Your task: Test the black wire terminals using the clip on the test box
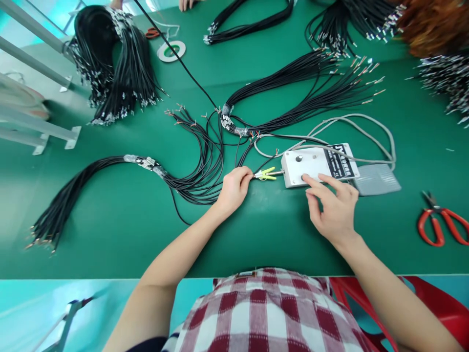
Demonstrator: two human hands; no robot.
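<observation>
Head view. A green surface fills the frame; its near edge runs along the bottom, with a pale teal floor and a red chair below it. Metal rails stand at the upper left.

Centre: the left hand has its fingers pinched together on the end of a thin black wire, held just beside the yellow clip that sticks out of the left side of a white box. The right hand rests with fingers spread apart, the forefinger tip touching the box's front edge near a knob.

Grey cables loop behind the box; a grey pedal lies touching its right side. Black wire bundles spread across the left, centre and top. Red scissors lie at the right edge, a tape roll at the upper left. Another person's hand shows at the top edge.
</observation>
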